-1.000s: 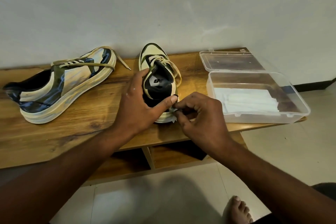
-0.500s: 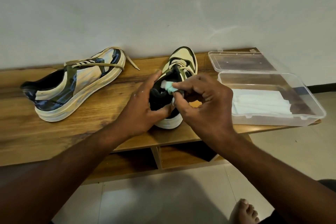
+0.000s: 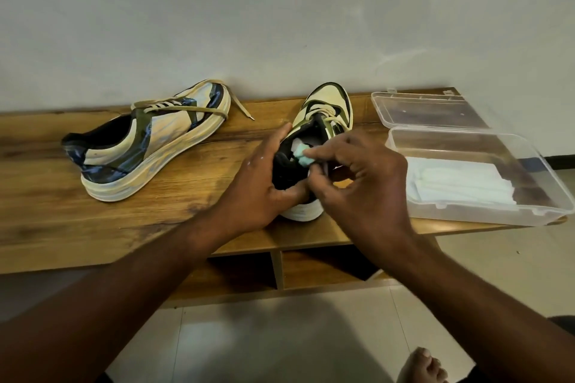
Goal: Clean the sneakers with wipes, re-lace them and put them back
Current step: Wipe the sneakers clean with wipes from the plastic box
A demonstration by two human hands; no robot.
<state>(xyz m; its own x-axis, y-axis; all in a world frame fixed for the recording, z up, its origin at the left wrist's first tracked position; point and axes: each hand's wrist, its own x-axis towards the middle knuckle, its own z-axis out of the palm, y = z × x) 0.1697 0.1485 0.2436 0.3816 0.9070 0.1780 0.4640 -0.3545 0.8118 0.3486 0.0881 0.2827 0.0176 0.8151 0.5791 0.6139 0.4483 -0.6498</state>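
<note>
My right hand [image 3: 357, 177] has come up from the low heel edge of the near sneaker [image 3: 314, 152], where it was a second ago, to the collar. It now pinches a small folded wipe [image 3: 301, 155] between thumb and forefinger and presses it at the opening of the shoe, just above the dark lining. My left hand [image 3: 264, 183] is on the other side of the same sneaker, fingers curled around the heel with the thumb under my right hand, so the shoe is clamped and stays upright on the table [image 3: 62, 211]. The shoe also points a little more to the right than before, so I think I turned it to reach the inside edge.

I judge from this that the wiping has gone from the sole to the collar, and the cleaning of this shoe is in the middle, not finished. Its laces are in the eyelets, so the re-lacing step is not started.

The second sneaker [image 3: 146, 146] lies well to the left of my left hand, its lace end loose on the wood. To the right of my right hand, the clear plastic box [image 3: 535, 162] stands open with more white wipes [image 3: 460, 180] inside, near enough to take a fresh one.
</note>
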